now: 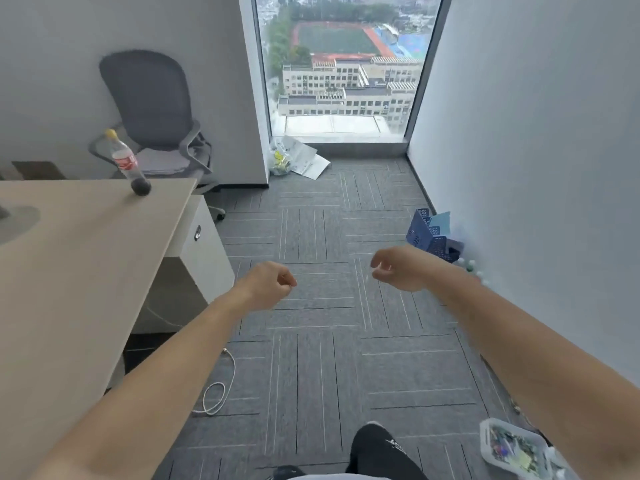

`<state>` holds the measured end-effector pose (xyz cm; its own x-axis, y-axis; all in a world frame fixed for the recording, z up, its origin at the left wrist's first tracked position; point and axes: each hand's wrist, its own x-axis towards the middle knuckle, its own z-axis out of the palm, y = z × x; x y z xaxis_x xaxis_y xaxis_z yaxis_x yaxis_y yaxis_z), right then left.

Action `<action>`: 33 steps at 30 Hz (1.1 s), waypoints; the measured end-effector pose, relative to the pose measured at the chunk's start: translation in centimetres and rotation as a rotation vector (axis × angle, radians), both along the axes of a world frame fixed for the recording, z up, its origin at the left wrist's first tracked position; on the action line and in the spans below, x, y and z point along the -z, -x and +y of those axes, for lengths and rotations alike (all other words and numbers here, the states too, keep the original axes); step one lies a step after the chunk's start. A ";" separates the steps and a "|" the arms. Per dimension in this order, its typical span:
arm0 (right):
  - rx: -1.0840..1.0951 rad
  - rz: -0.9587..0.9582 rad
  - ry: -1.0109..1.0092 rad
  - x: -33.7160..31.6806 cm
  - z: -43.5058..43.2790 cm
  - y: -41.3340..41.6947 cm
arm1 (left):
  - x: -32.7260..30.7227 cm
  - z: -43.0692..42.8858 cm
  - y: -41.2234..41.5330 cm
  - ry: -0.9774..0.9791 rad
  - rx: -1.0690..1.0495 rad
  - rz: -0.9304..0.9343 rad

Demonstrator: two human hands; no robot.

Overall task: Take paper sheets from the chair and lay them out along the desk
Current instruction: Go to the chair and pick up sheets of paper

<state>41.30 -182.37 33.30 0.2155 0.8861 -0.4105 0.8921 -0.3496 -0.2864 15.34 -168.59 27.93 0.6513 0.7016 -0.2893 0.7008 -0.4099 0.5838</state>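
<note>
Head view, looking forward and down over two bare forearms stretched out above grey carpet. The left hand (pixel 268 284) is curled into an empty fist. The right hand (pixel 398 268) has its fingers loosely bent with a gap showing at the thumb, and it holds nothing either. Both hands hover in open air, touching nothing, which suggests the person is on the way to fetch paper and has not yet begun to lay it out.

The stack of paper sheets (pixel 162 162) lies on the seat of a grey mesh office chair (pixel 152 109), far ahead of the left hand and off to its left, against the wall. The stack looks untouched. It is out of reach from here, so the person probably needs to step closer.

The pale wooden tabletop (pixel 86 244) runs along the outer side of the left arm. No sheets lie on the part in view. A cola bottle (pixel 126 164) stands near its far corner, between the left hand and the chair, and may get in the way of a row of sheets.

Ahead of the right hand, scattered papers (pixel 304 159) lie on the floor below a tall window (pixel 346 64).
</note>
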 end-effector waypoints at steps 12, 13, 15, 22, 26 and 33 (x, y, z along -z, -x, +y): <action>-0.195 -0.006 -0.043 1.4 33.1 -15.9 | -2.1 26.6 -14.0 -0.146 -0.113 0.151; -0.220 -0.011 -0.055 1.3 36.0 -16.3 | -2.5 28.4 -14.2 -0.169 -0.137 0.154; -0.260 -0.044 -0.084 1.3 41.6 -16.6 | -2.7 31.9 -14.1 -0.218 -0.184 0.165; -0.353 -0.121 -0.145 2.7 63.7 -15.5 | 0.6 49.2 -11.2 -0.212 -0.352 0.231; -0.404 -0.163 -0.084 2.4 74.8 -13.8 | 1.2 60.7 -9.9 -0.150 -0.415 0.165; -0.456 -0.161 -0.092 1.1 91.7 -11.2 | 0.4 77.2 -7.6 -0.129 -0.469 0.125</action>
